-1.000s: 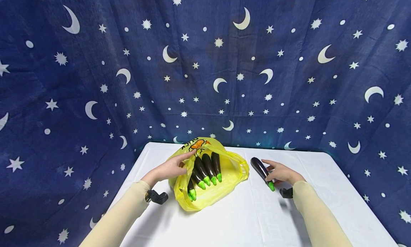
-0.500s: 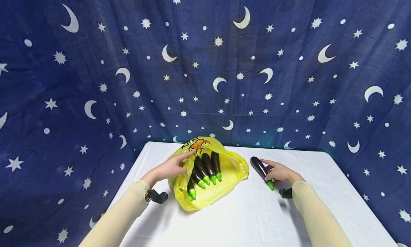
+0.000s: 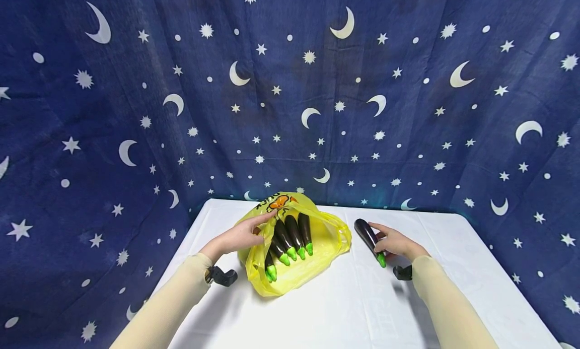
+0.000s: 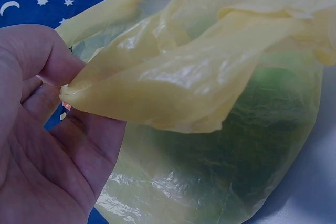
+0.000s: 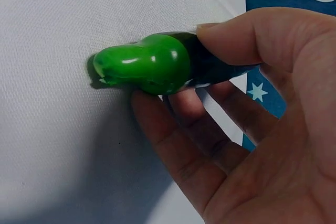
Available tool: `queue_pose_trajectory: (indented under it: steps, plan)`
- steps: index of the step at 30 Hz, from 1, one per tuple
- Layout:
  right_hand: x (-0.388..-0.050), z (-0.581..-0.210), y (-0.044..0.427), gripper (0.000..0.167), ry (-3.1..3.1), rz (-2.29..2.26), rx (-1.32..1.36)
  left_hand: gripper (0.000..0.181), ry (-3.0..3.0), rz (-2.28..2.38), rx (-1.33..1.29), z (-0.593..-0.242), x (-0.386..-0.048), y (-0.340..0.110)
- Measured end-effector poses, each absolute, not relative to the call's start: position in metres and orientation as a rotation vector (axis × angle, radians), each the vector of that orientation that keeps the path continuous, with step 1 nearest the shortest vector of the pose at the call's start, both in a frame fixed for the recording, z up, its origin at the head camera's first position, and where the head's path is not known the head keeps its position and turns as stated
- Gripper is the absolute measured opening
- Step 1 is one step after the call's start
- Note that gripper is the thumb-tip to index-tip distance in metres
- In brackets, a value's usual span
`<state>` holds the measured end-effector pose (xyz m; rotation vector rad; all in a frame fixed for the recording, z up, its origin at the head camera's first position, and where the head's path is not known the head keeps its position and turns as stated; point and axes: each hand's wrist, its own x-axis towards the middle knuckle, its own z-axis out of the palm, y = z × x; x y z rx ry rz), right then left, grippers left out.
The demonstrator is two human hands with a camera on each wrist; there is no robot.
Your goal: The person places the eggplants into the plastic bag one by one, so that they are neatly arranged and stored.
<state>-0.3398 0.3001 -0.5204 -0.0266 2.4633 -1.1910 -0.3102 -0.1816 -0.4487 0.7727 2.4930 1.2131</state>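
Note:
A yellow plastic bag lies on the table with its mouth facing me. Inside it, several dark eggplants with green stem ends lie side by side. My left hand pinches the bag's rim between thumb and fingers, holding that edge up; the left wrist view shows the pinched film close by. To the right of the bag, my right hand grips a single eggplant near its stem. In the right wrist view its green cap points left, with the thumb on one side and fingers on the other.
A white cloth covers the table. Behind and beside it hangs a dark blue curtain patterned with moons and stars. Black wrist cameras are strapped at both wrists.
Hardly anything differs. Both hands keep their holds on the bag and the eggplant, and the whole head view has shifted very slightly.

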Motion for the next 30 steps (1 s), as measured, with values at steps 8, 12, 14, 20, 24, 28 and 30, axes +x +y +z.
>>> queue_pose_trajectory:
  steps: [8,12,14,20,24,28,30]
  plan:
    - [-0.338,-0.521,0.302,0.094,2.442,-1.295,-0.058,0.084,2.482,1.224,0.792,-0.45,-0.31,-0.182]
    - [-0.337,-0.523,0.302,0.095,2.431,-1.333,-0.028,0.084,2.482,1.219,0.779,-0.449,-0.31,-0.183]
    - [-0.336,-0.522,0.302,0.096,2.424,-1.353,-0.031,0.084,2.484,1.217,0.775,-0.449,-0.31,-0.183]
    - [-0.331,-0.519,0.302,0.097,2.396,-1.449,-0.045,0.085,2.486,1.215,0.78,-0.448,-0.31,-0.182]
    - [-0.328,-0.517,0.302,0.097,2.354,-1.524,-0.088,0.084,2.487,1.215,0.787,-0.449,-0.31,-0.182]
    - [-0.324,-0.512,0.3,0.096,2.332,-1.571,-0.106,0.084,2.487,1.217,0.792,-0.449,-0.31,-0.181]
    - [-0.323,-0.509,0.299,0.095,2.343,-1.563,-0.116,0.084,2.483,1.221,0.79,-0.449,-0.31,-0.181]
